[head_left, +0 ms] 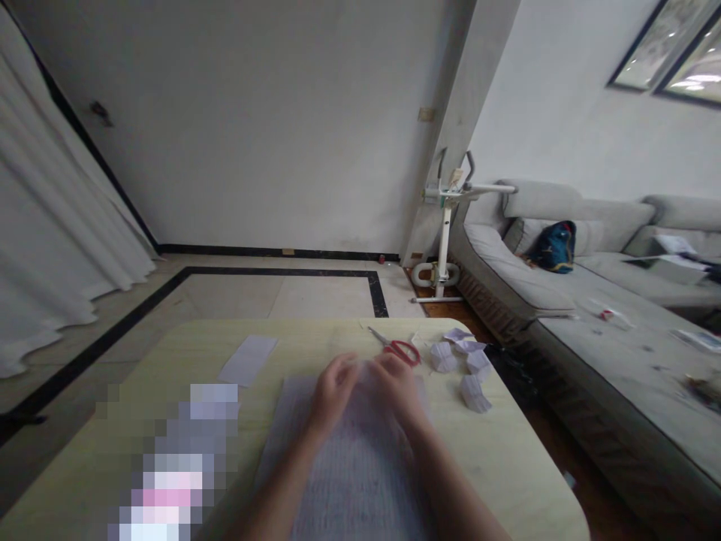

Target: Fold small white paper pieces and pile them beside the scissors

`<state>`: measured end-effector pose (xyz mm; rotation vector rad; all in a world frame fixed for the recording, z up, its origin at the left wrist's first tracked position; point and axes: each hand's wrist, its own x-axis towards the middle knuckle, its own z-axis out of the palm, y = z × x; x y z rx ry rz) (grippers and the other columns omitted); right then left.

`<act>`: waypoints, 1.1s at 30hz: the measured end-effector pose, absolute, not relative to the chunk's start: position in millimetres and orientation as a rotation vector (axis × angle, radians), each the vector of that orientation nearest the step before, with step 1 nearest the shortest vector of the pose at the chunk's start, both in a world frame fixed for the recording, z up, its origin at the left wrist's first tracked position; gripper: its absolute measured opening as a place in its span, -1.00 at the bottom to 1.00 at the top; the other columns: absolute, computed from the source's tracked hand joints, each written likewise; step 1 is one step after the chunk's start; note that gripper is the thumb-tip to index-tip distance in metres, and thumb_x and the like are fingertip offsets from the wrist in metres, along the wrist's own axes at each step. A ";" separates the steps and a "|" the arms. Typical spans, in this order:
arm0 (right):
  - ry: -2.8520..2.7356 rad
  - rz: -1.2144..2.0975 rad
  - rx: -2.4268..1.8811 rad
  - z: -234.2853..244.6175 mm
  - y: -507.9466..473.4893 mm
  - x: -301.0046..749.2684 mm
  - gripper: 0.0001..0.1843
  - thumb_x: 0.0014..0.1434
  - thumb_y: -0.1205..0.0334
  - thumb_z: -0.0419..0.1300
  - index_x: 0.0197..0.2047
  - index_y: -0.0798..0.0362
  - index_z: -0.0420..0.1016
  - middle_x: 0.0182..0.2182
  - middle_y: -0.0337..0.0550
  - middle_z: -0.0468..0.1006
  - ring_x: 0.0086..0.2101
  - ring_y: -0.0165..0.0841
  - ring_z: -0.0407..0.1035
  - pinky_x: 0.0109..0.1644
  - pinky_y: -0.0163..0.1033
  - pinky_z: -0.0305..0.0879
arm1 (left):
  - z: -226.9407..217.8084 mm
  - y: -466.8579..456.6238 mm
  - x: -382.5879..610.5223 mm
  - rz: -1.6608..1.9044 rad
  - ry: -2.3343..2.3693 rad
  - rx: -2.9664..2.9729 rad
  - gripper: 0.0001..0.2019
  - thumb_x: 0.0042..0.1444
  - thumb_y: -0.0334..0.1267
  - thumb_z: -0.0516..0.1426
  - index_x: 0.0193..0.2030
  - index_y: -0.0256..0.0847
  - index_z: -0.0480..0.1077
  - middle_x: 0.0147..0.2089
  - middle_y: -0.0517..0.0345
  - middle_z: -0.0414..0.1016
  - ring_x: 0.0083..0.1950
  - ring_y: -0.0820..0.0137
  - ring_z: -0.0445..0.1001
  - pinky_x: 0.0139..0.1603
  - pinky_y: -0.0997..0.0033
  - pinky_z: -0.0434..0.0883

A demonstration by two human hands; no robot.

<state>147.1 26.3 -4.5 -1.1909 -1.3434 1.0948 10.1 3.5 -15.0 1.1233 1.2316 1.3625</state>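
Observation:
My left hand (336,387) and my right hand (397,382) are close together over the far end of a large sheet (349,481) covered in fine, blurred lines of marks. The fingers of both hands are closed in a pinch, with a pale piece of paper (367,370) blurred between them. Just beyond my right hand lie scissors (402,351) with red handles, their blades pointing away to the left. Several small folded pieces of paper (476,392) are scattered to the right.
A blank paper slip (248,359) lies at the left on the pale wooden table (507,481). A pixelated patch hides the table's near left. Beyond the right edge stands a grey sofa (619,361) with a blue bag (555,246). White exercise equipment (444,240) stands by the wall.

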 end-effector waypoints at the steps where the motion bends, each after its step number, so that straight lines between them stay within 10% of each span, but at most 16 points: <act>1: -1.327 1.106 -1.189 -3.3 25.8 147.4 -0.78 0.01 0.08 0.21 -0.49 0.07 0.42 -0.54 -0.19 0.45 -0.49 -0.34 0.33 -0.44 -0.27 0.27 | -14.7 3.4 10.0 1.353 1.232 1.132 -0.70 0.02 -0.11 0.18 -0.16 -0.26 0.46 -0.32 0.06 0.53 -0.33 0.31 0.47 -0.32 0.44 0.38; 10: -1.432 1.119 -1.182 -3.6 24.4 144.3 -0.82 0.02 0.13 0.19 -0.44 0.08 0.43 -0.52 -0.21 0.44 -0.47 -0.36 0.32 -0.39 -0.27 0.24 | -8.0 2.5 7.4 1.415 1.248 1.138 -0.80 -0.02 -0.12 0.19 -0.43 -0.23 0.47 -0.50 0.19 0.45 -0.47 0.40 0.40 -0.44 0.52 0.30; 33: -1.372 1.111 -1.179 -6.9 28.4 148.4 -0.81 0.02 0.12 0.20 -0.38 0.07 0.47 -0.45 -0.17 0.49 -0.39 -0.32 0.37 -0.30 -0.25 0.29 | -16.6 2.6 7.6 1.290 1.281 1.422 -0.78 0.10 -0.13 0.08 -0.37 -0.26 0.40 -0.47 0.19 0.43 -0.43 0.42 0.41 -0.42 0.53 0.34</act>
